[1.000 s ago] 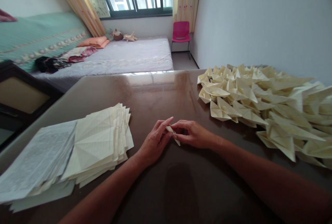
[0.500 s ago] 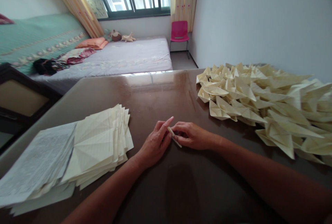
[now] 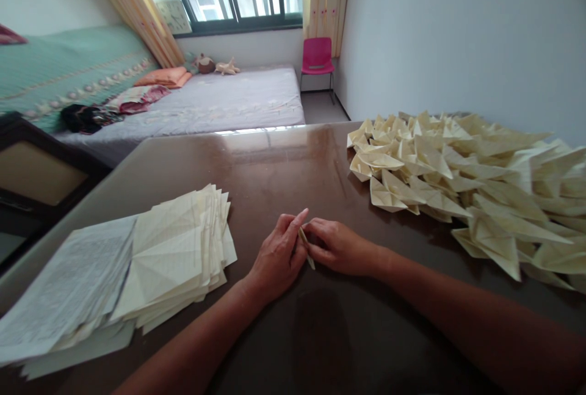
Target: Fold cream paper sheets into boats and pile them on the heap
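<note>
Folded paper (image 3: 311,261) between both hands' fingers (image 3: 323,253)

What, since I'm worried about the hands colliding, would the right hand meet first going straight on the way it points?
Past the folded paper it grips, the right hand would probably meet the left hand first; whether they already touch is unclear.

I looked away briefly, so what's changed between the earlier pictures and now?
The folded paper turned slightly, its near end swinging toward the person. It remains pinched between the left hand and right hand. The sheet stacks and folded-paper pile stayed put.
</note>
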{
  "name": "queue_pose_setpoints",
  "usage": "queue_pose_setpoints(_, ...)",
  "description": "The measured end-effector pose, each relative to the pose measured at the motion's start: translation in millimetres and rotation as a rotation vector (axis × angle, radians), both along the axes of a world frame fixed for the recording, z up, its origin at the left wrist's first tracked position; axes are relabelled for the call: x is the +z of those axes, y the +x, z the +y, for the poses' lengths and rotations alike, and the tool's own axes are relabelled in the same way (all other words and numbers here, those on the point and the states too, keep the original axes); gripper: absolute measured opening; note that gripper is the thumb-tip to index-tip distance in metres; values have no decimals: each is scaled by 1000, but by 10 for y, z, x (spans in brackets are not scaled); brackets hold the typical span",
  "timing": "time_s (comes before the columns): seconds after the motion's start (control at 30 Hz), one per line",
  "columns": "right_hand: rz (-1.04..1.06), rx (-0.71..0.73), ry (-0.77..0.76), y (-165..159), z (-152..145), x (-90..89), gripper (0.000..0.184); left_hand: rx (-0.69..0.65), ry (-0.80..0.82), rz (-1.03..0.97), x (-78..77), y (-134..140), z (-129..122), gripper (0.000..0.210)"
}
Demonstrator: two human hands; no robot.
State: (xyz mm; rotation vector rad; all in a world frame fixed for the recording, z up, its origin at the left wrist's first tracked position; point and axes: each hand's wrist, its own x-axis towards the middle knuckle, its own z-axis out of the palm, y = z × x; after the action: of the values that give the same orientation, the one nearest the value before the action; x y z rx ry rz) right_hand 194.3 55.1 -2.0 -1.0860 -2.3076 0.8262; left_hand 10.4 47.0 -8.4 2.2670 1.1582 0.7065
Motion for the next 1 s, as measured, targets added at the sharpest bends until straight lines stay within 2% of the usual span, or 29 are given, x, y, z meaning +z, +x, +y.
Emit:
queue_pose_setpoints(0.2,67,101,-87,51,71,1,13,-58,34,35,25,-23,-2,55)
queue_pose_setpoints(0.27,15,34,-44,28,49,-40,11,-56,44,43,21,-9,-19,56)
queue_pose_setpoints(0.4,-58,-116,61,-69,-28,-139,27,63,51,58,-14,60,-57,55)
queue_pose_setpoints(0.47,-39,-144,95,-107,-44,-162,29,113,46,41,-37,85,-55,56)
queue_pose_setpoints(0.6,55,-193,166,-132,-28,-143,19,142,56,-58,-73,85,1,56)
queue_pose_setpoints(0.7,128,-210,214,-133,-19,-119,21,178,57,-122,-90,73,54,54)
queue_pose_setpoints(0.87,148,-195,215,-133,-14,-131,26,191,4,-208,-130,68,113,36)
queue_pose_setpoints(1.0,133,-216,162,-111,18,-167,25,208,18,-136,-150,46,147,21)
